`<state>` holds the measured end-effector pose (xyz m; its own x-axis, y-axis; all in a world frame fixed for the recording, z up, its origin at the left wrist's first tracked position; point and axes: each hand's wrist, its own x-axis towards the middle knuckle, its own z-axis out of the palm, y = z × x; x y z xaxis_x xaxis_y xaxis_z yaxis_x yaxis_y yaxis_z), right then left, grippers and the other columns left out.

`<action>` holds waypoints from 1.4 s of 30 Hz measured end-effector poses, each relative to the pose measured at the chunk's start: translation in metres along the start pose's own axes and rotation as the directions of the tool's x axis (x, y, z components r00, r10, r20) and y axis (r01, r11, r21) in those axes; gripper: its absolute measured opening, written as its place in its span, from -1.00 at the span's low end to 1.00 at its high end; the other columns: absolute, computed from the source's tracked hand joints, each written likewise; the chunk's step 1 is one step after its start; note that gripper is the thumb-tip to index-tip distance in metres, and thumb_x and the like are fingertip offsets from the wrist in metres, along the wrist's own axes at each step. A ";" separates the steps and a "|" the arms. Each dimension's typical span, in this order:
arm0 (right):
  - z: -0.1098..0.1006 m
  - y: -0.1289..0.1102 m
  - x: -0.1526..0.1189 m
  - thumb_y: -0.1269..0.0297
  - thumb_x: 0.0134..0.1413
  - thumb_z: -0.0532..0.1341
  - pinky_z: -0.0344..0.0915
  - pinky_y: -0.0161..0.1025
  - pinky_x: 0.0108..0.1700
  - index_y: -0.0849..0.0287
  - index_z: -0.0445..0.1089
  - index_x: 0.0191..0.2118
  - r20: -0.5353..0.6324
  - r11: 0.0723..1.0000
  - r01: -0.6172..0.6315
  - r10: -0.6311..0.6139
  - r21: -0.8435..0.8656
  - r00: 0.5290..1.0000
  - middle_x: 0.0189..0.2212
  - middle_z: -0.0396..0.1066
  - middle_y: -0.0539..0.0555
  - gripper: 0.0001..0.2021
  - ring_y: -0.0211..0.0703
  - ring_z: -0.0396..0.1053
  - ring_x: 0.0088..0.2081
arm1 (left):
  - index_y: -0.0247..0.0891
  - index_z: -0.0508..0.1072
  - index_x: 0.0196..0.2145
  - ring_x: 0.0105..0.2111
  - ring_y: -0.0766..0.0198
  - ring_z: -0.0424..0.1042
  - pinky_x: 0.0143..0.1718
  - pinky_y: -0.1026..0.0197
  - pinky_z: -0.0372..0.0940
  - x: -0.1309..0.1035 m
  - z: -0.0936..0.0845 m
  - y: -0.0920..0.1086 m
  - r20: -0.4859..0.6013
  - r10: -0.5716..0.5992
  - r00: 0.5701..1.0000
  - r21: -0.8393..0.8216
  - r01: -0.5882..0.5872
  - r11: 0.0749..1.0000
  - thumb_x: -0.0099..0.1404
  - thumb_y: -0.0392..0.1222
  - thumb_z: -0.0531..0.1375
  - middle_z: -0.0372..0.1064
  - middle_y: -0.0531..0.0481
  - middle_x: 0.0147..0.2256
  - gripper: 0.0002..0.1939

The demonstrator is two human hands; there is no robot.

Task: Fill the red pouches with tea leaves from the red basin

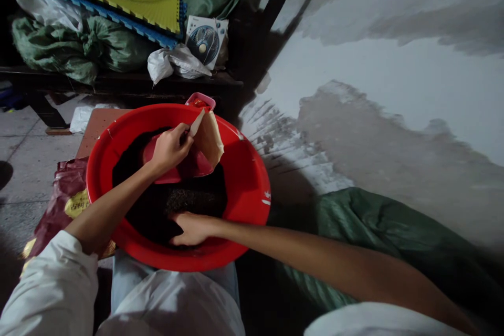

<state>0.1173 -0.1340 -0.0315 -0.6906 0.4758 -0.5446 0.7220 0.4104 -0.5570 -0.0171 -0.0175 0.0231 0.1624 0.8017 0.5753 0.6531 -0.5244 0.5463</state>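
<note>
A large red plastic basin rests over my lap with dark, loose, dry material in it, which looks like tea leaves. My left hand pinches the upper edge of a dark red paper bag with a tan inside. The bag tilts over the basin, its mouth facing right. Lower in the basin, my right hand reaches into the dark material, thumb and forefinger apart. Its other fingertips are partly hidden there, beside a small mound of the material.
Behind the basin stands a small pink container with red contents. A dark bench carries green sacks, foam mats and a small fan. A maroon printed bag lies at left. To the right are a green sack and a patchy wall.
</note>
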 end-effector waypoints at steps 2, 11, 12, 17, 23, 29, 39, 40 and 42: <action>-0.003 0.004 -0.001 0.12 0.18 0.36 0.43 -0.24 0.03 0.22 0.35 0.32 0.036 1.000 0.010 -0.009 -0.020 0.999 0.16 0.49 0.28 -0.37 0.13 0.50 0.13 | -0.23 0.45 -0.18 -0.47 0.27 0.41 -0.42 0.23 0.11 0.000 -0.001 0.000 0.000 -0.003 1.000 -0.006 0.003 1.000 0.41 -0.24 0.14 0.48 0.00 -0.41 -0.90; -0.037 0.063 -0.022 0.22 0.10 0.35 0.27 -0.40 -0.61 0.21 0.47 0.07 -0.053 0.850 -0.205 0.263 0.486 0.963 -0.49 0.47 -0.04 -0.59 -0.32 0.31 -0.60 | -0.26 0.46 -0.16 -0.48 0.29 0.38 -0.43 0.22 0.09 0.001 -0.001 0.001 0.008 -0.005 1.000 -0.020 0.005 1.000 0.41 -0.25 0.16 0.50 -0.01 -0.39 -0.89; -0.046 0.071 -0.027 0.22 0.07 0.38 0.28 -0.42 -0.60 0.21 0.48 -0.01 -0.084 0.805 -0.179 0.272 0.565 0.959 -0.51 0.45 -0.04 -0.64 -0.31 0.34 -0.57 | -0.26 0.47 -0.16 -0.48 0.29 0.38 -0.43 0.22 0.09 0.001 -0.001 0.001 0.008 -0.006 1.000 -0.019 0.006 1.000 0.41 -0.25 0.16 0.50 -0.02 -0.39 -0.89; -0.111 0.105 -0.065 0.18 0.07 0.41 0.20 -0.44 -0.62 0.17 0.45 -0.21 -0.291 0.691 -0.009 0.317 0.723 0.903 -0.44 0.47 0.06 -0.76 -0.27 0.40 -0.48 | -0.26 0.47 -0.15 -0.46 0.28 0.40 -0.42 0.22 0.12 0.001 -0.002 0.003 0.023 -0.009 1.000 -0.008 0.009 1.000 0.42 -0.25 0.15 0.51 -0.03 -0.38 -0.89; -0.169 0.103 -0.097 0.16 0.14 0.42 0.20 -0.45 -0.59 0.16 0.37 -0.25 -0.539 0.623 0.228 0.371 0.748 0.756 -0.40 0.45 0.06 -0.74 -0.28 0.40 -0.43 | -0.26 0.46 -0.17 -0.47 0.29 0.39 -0.43 0.22 0.10 0.000 -0.003 0.005 0.033 -0.007 0.999 -0.012 0.007 1.000 0.41 -0.26 0.15 0.50 -0.02 -0.39 -0.91; -0.172 0.058 -0.073 0.25 0.25 0.35 0.52 -0.26 -0.20 0.13 0.38 -0.20 -0.676 0.565 0.464 0.245 0.682 0.695 -0.29 0.50 0.04 -0.86 -0.22 0.51 -0.25 | -0.26 0.46 -0.18 -0.47 0.30 0.37 -0.42 0.22 0.07 -0.001 -0.002 0.003 0.038 0.011 0.999 -0.004 -0.010 1.000 0.40 -0.27 0.14 0.50 -0.01 -0.39 -0.90; -0.172 0.067 -0.062 0.09 0.29 0.23 0.48 -0.04 0.02 0.11 0.40 0.02 -0.833 0.822 0.421 0.112 0.384 0.542 -0.03 0.51 0.16 -0.71 -0.05 0.50 -0.01 | -0.26 0.46 -0.19 -0.48 0.31 0.34 -0.42 0.22 0.04 -0.001 -0.003 0.004 0.036 0.007 0.999 0.000 -0.007 1.000 0.41 -0.27 0.14 0.49 -0.01 -0.39 -0.90; -0.174 0.076 -0.062 0.07 0.31 0.20 0.50 -0.06 -0.05 0.12 0.37 0.04 -0.865 0.868 0.377 0.110 0.324 0.490 0.01 0.49 0.18 -0.69 -0.04 0.51 -0.03 | -0.26 0.46 -0.20 -0.49 0.31 0.34 -0.42 0.22 0.04 -0.001 -0.003 0.004 0.035 0.010 0.999 -0.002 -0.010 1.000 0.41 -0.27 0.14 0.49 -0.01 -0.40 -0.90; -0.177 0.097 -0.062 0.09 0.35 0.10 0.52 -0.10 -0.18 0.14 0.32 0.09 -0.918 0.942 0.250 0.118 0.224 0.379 0.10 0.43 0.23 -0.67 -0.02 0.53 -0.08 | -0.26 0.46 -0.21 -0.49 0.31 0.34 -0.42 0.22 0.03 -0.001 -0.002 0.004 0.033 0.013 0.999 -0.008 -0.013 1.000 0.41 -0.27 0.14 0.49 -0.01 -0.40 -0.90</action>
<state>0.2372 0.0144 0.0591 -0.1384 0.9426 0.3039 0.4980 0.3315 -0.8013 -0.0164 -0.0213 0.0261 0.1952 0.8034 0.5625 0.6451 -0.5372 0.5435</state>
